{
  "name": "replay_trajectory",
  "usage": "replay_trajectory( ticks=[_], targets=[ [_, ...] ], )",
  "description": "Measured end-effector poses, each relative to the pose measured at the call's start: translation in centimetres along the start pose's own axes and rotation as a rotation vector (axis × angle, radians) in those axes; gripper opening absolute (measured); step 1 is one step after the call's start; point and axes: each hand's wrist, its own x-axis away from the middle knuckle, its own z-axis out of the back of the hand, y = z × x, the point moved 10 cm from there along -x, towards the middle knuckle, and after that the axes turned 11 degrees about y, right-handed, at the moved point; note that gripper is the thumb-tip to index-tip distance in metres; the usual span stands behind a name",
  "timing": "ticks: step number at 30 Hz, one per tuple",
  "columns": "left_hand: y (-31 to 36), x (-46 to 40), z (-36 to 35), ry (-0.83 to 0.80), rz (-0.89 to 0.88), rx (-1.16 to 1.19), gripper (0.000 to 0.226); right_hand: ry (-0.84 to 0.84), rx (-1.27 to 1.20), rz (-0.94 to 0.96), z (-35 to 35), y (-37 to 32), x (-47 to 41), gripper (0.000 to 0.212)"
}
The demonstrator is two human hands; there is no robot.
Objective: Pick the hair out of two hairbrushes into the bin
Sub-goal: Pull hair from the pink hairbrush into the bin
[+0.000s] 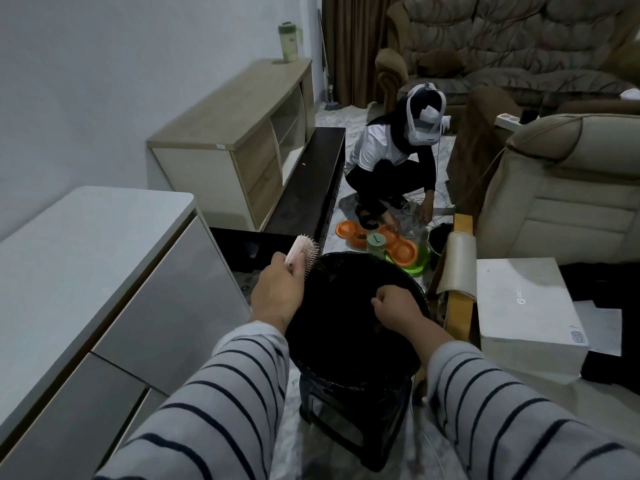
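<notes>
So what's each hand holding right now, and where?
Left hand holds the pink bristled hairbrush by its lower body. Right hand is pinched above the black bin; contents can't be told.

1. A home living room: a large padded patterned sofa [512,46] fills the far wall, with a beige armchair [568,188] beside it.
2. A low wooden media cabinet [242,133] with open shelves stands against the white wall, and a brown curtain [349,46] hangs in the corner.
3. Orange and green pet bowls [398,249] sit on the marbled floor [332,116].
</notes>
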Motion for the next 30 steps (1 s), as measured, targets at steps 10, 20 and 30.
replay_trajectory(
  ticks=[10, 20, 30],
  targets=[
    [0.3, 0.0, -2.0, -0.102, 0.03, 0.07, 0.045, 0.111, -0.098, 0.031, 3.3, -3.5, -0.3, 0.046],
    [0.9, 0.5, -5.0, -0.225, 0.115, 0.306, 0.04, -0.065, -0.507, 0.031, -0.5, -8.1, 0.7, 0.024],
    [-0.3, 0.5, -5.0, -0.216, 0.094, 0.274, 0.034, 0.073, -0.818, -0.101, 1.5, -7.5, 0.2, 0.019]
  ],
)
